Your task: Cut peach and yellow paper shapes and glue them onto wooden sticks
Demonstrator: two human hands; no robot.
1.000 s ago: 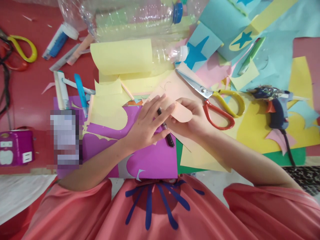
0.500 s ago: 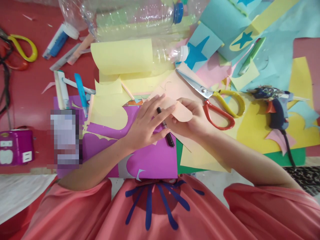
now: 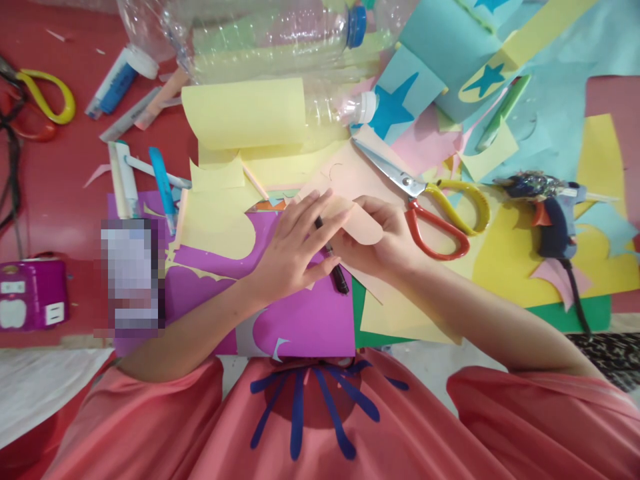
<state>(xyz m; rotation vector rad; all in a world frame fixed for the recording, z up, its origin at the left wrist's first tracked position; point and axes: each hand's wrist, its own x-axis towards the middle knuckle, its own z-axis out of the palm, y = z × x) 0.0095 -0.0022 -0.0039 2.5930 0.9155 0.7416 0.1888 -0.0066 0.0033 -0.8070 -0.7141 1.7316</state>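
Note:
My right hand (image 3: 393,237) is closed on a small rounded piece of peach paper (image 3: 367,225), pinched between thumb and fingers. My left hand (image 3: 295,250) has its fingers stretched out, the fingertips touching the paper's left part and the thumb apart. A black marker (image 3: 340,277) lies slanted beneath the left fingers, partly hidden by them. Under both hands are a larger peach sheet (image 3: 367,275) and purple paper (image 3: 310,327). Just beyond the right hand, scissors (image 3: 407,181) with one yellow and one red handle lie with their blades apart.
A hot glue gun (image 3: 555,220) rests on yellow paper at right. Clear plastic bottles (image 3: 270,33) lie at the back, one wrapped in yellow paper (image 3: 245,113). Blue paper with stars (image 3: 450,50) is at back right. A phone (image 3: 133,273) and a purple box (image 3: 37,293) sit at left.
The peach paper piece has shifted very slightly left and down with my right hand. Otherwise both hands keep nearly the same pose.

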